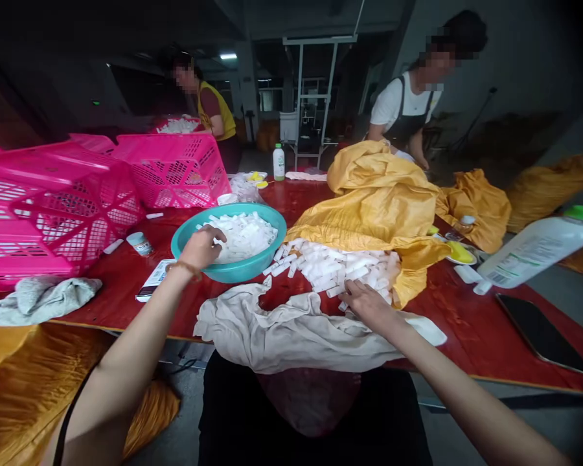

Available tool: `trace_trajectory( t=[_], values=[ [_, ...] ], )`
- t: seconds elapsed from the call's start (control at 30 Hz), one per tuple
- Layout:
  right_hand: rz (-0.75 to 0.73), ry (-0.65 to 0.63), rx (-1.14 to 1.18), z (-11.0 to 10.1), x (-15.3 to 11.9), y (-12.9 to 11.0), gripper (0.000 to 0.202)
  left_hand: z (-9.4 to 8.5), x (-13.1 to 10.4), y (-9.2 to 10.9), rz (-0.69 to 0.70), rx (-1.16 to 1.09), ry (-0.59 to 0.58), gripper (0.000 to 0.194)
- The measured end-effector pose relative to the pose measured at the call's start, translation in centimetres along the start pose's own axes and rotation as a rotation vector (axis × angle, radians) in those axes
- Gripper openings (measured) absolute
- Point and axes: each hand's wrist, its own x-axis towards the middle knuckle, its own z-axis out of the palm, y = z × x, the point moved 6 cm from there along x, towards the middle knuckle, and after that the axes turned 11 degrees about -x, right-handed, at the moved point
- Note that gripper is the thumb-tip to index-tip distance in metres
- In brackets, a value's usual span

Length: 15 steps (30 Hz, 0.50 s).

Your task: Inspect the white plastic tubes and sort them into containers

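My left hand (203, 247) hangs over the near left side of a teal basin (230, 272). Its fingers are loosely curved, thumb and forefinger apart, above the many short white tubes (247, 233) inside; no tube shows in its grip. Beside the basin, a loose heap of similar white tubes (337, 262) lies on the red table (291, 294). At the heap's near edge, my right hand (366, 303) has its thumb and fingertips closed around the end of one white tube (335, 291). A large yellow-orange sack (369, 207) spreads behind the heap, its mouth toward the tubes.
Pink crates (170, 168) stand at left. A crumpled pale cloth (291, 330) lies along the front edge. A phone (544, 333) and a tilted large bottle (537, 252) are at right; a small jar (139, 244) is left. Two people work beyond the table.
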Motion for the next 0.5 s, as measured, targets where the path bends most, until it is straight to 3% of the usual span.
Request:
trace_trajectory(
  t=[0.13, 0.23, 0.3, 0.4, 0.5],
  values=[
    [0.029, 0.147, 0.185, -0.5, -0.1, 0.9, 0.028, 0.3, 4.1, -4.2, -0.110, 0.091, -0.144, 0.027],
    [0.240, 0.294, 0.548, -2.1, -2.2, 2.3, 0.030, 1.3, 4.4, -5.2, -0.155, 0.114, -0.204, 0.020],
    [0.362, 0.300, 0.824, -2.5, -3.7, 2.4, 0.029, 1.2, 3.8, -5.3, -0.172, 0.123, -0.193, 0.017],
    [0.413, 0.247, 1.267, -2.6, -5.3, 0.4, 0.025, 0.0, 1.7, -4.0, -0.149, 0.127, -0.105, 0.024],
    [0.392, 0.177, 1.545, -2.6, -5.5, -3.3, 0.022, -0.9, -2.6, 0.9, 0.027, -0.070, 0.107, 0.035]
  ],
)
